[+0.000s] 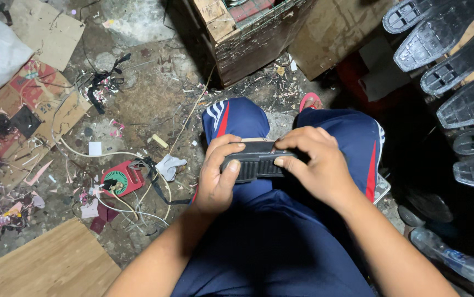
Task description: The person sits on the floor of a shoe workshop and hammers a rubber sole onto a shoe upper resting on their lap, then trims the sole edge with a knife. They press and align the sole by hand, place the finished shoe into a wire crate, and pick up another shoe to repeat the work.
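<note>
Dirty floor (154, 99) full of scraps, black shoe sole (256, 164) over blue knees, left hand (218, 176) and right hand (314, 162) both clamped on its ends, black soles (457, 71) stacked far right, little red fan (121, 179) near left.

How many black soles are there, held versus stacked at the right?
Held sole, in the left hand and right hand: 1
Stacked soles: 6 in view
Total: 7

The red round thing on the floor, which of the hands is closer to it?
Left. The left hand grips the black shoe sole just right of the red round gadget; the right hand holds the sole's far end, farther away.
</note>
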